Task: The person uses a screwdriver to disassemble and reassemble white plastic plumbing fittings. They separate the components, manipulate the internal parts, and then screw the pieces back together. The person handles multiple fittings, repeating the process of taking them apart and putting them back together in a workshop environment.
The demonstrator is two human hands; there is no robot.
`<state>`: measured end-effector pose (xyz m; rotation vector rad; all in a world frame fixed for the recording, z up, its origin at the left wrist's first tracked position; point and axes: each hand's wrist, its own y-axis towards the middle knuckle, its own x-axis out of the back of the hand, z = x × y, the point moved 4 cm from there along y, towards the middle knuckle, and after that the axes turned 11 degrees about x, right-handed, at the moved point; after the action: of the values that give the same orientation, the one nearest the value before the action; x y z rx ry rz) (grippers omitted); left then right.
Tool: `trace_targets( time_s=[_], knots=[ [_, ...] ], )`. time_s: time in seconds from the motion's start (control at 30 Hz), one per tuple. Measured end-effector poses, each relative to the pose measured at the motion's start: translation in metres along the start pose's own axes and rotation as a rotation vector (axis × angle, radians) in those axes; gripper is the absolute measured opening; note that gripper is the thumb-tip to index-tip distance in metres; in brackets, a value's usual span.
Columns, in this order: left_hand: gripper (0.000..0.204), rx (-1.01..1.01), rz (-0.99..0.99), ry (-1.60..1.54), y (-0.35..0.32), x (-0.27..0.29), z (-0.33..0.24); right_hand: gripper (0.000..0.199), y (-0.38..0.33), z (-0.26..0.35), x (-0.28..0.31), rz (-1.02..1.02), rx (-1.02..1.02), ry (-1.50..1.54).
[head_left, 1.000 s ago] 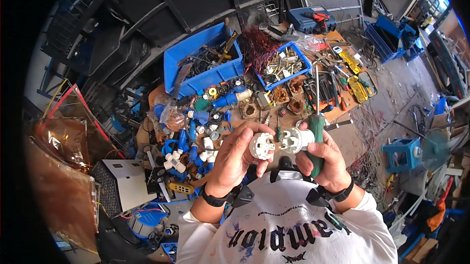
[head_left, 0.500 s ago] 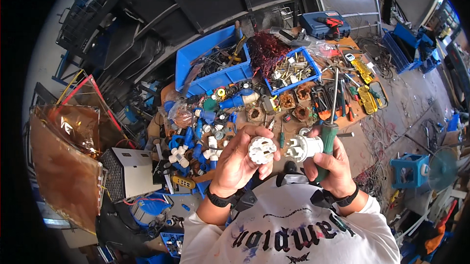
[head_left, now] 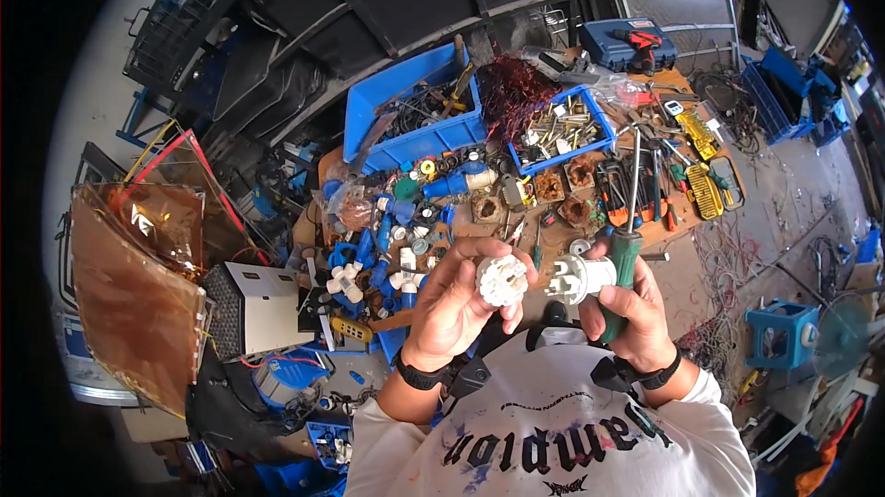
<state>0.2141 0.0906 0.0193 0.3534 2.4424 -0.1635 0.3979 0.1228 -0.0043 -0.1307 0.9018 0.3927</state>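
White disc (head_left: 502,279) sits pinched between the thumb and fingers of the left hand (head_left: 446,317), its slotted face turned up toward my camera. The right hand (head_left: 643,317) is closed around two things at once: a white socket (head_left: 590,279), prongs pointing left at the disc, and a screwdriver (head_left: 621,287) by its green handle, blade up. I make out a narrow gap between disc and prongs.

A second ago I had the two white pieces almost meeting; now they stand farther apart, and the disc has rolled to show me more of its face. My view has swung too, so the bench has slid to the right in it.

For edges, I watch the long blade first: it stretches over the black-and-orange tool holder (head_left: 608,195), with its tip near the corner of the small blue tray (head_left: 567,159). White pipe fittings (head_left: 346,285) crowd the left hand's outer side. Farther up stands the big blue tub (head_left: 419,144), and to the right a yellow case (head_left: 705,191) lies near the table's edge. The room I have for moving is that gap between the pieces, plus the space out to the right of the right hand.
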Motion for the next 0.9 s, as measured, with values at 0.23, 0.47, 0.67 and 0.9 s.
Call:
trace_targets(
  time_s=[0.23, 0.47, 0.67, 0.9],
  knots=[
    [0.034, -0.137, 0.010, 0.157, 0.004, -0.007, 0.001, 0.038, -0.007, 0.008, 0.004, -0.011, 0.000, -0.039],
    [0.039, -0.149, -0.076, 0.372, 0.003, -0.015, 0.002, 0.040, -0.011, 0.017, 0.007, -0.019, 0.061, -0.120],
    [0.036, -0.212, -0.071, 0.497, 0.001, -0.021, -0.002, 0.040, -0.017, 0.020, 0.003, -0.018, 0.174, -0.311],
    [0.036, -0.252, -0.111, 0.557, 0.004, -0.026, -0.001, 0.041, -0.017, 0.023, 0.001, 0.006, 0.259, -0.468]
  ],
)
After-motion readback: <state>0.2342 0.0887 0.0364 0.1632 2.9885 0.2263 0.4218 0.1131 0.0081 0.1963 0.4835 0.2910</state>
